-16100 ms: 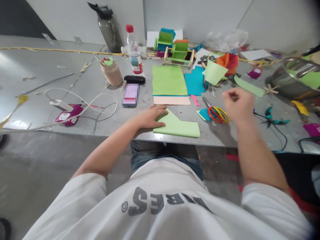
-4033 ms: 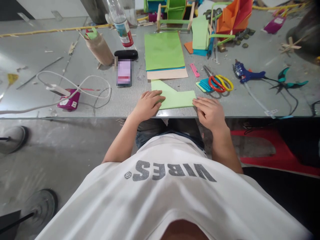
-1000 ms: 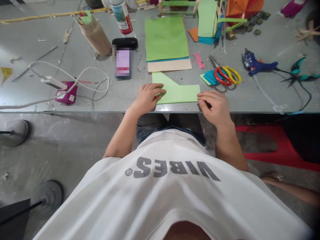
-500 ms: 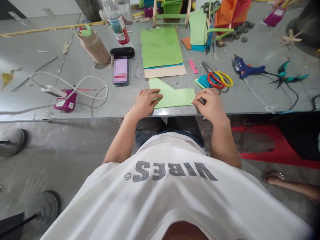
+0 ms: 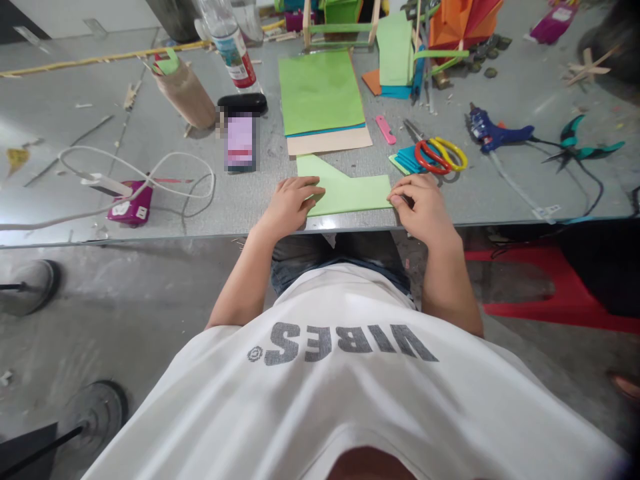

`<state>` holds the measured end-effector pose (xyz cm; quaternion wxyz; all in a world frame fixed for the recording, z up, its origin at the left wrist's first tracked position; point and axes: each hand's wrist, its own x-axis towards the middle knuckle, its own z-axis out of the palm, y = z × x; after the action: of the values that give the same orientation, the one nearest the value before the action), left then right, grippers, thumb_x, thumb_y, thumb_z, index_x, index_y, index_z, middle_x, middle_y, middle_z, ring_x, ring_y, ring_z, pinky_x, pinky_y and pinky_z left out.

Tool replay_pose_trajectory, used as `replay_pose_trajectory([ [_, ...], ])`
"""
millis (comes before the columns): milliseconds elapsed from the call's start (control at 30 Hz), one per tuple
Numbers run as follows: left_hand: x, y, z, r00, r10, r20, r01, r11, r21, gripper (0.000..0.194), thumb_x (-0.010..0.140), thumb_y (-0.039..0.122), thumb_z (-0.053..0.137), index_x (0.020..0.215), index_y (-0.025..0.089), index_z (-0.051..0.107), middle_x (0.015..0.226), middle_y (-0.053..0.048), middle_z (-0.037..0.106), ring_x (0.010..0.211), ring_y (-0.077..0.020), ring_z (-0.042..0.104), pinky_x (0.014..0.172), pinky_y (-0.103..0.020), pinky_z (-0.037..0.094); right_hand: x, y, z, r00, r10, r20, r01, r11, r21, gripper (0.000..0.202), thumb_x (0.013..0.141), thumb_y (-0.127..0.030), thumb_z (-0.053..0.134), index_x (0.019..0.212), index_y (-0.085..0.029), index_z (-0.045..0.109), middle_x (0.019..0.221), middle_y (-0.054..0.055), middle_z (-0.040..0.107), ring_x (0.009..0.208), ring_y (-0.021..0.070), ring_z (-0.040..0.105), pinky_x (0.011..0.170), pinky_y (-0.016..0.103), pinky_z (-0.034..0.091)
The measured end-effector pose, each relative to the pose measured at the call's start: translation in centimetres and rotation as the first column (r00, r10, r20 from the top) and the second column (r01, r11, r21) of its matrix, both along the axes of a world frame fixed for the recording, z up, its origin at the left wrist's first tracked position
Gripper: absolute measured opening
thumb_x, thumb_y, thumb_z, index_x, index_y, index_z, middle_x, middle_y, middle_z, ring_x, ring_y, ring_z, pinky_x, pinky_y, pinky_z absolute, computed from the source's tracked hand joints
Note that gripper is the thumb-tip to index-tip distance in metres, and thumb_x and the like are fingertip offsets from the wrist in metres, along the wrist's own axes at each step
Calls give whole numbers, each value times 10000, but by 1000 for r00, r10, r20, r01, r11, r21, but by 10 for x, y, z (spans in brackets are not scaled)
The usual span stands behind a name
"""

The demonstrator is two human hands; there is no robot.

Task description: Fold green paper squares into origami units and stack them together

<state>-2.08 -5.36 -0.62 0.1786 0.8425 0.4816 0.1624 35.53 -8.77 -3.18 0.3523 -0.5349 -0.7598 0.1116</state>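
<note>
A folded sheet of light green paper [image 5: 350, 195] lies along the table's front edge, its upper left corner sticking up in a slanted flap. My left hand [image 5: 295, 203] rests on its left end, fingers stretched out over the paper. At the right end, my right hand [image 5: 417, 203] has thumb and fingertips pinched together at the paper's edge. Just beyond that hand are scissors [image 5: 440, 157] with a red and a yellow handle, resting on small blue paper pieces [image 5: 413, 160]. A pink cutter [image 5: 385, 129] lies farther back.
Behind the folded sheet sits a stack of coloured paper [image 5: 323, 93]. To the left are a phone [image 5: 240, 141], a water bottle [image 5: 233, 50], a brown cup [image 5: 185, 93] and a white cable [image 5: 170, 153]. A blue glue gun [image 5: 500, 133] and pliers [image 5: 570, 147] lie right.
My right hand has shifted very slightly right at the paper's edge. My left hand keeps its place. Another person's foot at the lower right has moved mostly out of view.
</note>
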Motion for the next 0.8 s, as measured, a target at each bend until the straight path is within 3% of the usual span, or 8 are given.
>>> replay_pose_trajectory([
  [233,0,-1,2,1000,-6,2,6,1000,-13,522,1159,192,552,1578,261,855,1840,-123,726,1720,-364,643,1490,-621,439,-2,-2,1,1000,-3,-5,3,1000,19,67,1014,-371,861,985,-313,849,1244,106,880,1289,428,781,1199,677,604],
  [600,-1,-1,0,1000,-3,12,3,1000,-12,503,1160,192,555,1561,269,848,1839,-129,719,1740,-364,629,1503,-624,432,-4,0,-1,998,-55,-2,55,998,-10,69,1017,-313,812,948,-308,817,1241,106,889,1273,418,777,1209,671,588],
  [700,-1,-2,-1,1000,12,2,-12,1000,-4,497,1162,196,557,1569,269,834,1886,-133,673,1822,-379,543,1513,-648,422,-6,-2,1,997,-65,47,66,998,-21,71,1043,-313,774,1015,-305,838,1259,121,874,1283,431,753,1204,675,583],
  [800,-1,-2,-1,1000,13,2,-13,1000,-9,510,1156,187,553,1581,268,821,1920,-129,645,1852,-370,523,1521,-655,416,-7,-4,4,993,-47,105,52,998,-40,226,1108,-319,685,1191,-297,894,1298,154,840,1311,456,722,1200,695,573],
])
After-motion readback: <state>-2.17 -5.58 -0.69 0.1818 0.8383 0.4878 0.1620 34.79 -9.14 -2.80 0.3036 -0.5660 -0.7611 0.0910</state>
